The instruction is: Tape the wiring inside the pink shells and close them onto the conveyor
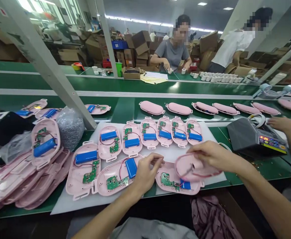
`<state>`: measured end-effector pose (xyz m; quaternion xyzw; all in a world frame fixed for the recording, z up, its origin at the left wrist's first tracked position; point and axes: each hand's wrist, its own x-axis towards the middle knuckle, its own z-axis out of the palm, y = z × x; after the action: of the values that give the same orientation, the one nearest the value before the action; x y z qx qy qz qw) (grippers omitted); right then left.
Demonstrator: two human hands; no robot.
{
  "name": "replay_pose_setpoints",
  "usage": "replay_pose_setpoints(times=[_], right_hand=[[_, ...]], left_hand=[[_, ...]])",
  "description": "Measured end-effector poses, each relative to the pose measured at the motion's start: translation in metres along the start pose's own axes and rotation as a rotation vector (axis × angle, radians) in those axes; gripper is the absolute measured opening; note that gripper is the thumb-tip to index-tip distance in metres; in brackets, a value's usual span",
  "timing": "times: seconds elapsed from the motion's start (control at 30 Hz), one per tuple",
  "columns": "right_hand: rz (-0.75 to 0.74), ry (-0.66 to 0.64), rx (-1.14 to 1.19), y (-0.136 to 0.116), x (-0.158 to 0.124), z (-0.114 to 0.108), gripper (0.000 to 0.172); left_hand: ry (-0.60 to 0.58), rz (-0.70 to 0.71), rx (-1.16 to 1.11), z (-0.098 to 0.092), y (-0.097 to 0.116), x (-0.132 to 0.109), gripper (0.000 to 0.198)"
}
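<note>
Since one open shell (169,190), its blue battery (185,185) showing, lies partly under the pink cover (189,170) gripped in the right hand (211,154), the half-curled, seemingly empty left hand (145,168) might best steady that shell's rim, clear of the row of shells (152,127) beyond.

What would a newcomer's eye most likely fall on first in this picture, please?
Probably the open pink shells, with bright blue blocks and green circuit boards, laid out on a white sheet before the person. Next, the right hand, with a pink cover in its grip above one shell. Then the black box at right, with its lit digits.
</note>
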<state>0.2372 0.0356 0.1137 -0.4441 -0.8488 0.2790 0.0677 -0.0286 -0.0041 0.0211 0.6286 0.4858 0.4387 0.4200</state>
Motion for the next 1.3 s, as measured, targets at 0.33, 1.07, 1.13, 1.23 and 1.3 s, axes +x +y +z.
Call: replay_pose_setpoints(times=[0.33,1.07,1.13,1.23,1.3], right_hand=[[-0.065,0.355,-0.285,-0.039,0.025,0.043,0.035],[0.074,0.371,-0.423,-0.033,0.061,0.057,0.015],[0.085,0.430,-0.488,-0.034,0.059,0.060,0.016],[0.088,0.465,-0.506,-0.033,0.055,0.062,0.018],[0.078,0.444,-0.452,-0.029,0.054,0.061,0.017]], left_hand=[[0.127,0.347,0.430,0.007,0.001,0.002,0.011],[-0.165,-0.080,-0.437,0.015,-0.015,0.023,0.040],[-0.192,-0.115,-0.437,0.015,-0.016,0.023,0.043],[-0.140,-0.150,-0.436,0.018,-0.016,0.023,0.041],[-0.111,-0.159,-0.436,0.020,-0.015,0.023,0.037]])
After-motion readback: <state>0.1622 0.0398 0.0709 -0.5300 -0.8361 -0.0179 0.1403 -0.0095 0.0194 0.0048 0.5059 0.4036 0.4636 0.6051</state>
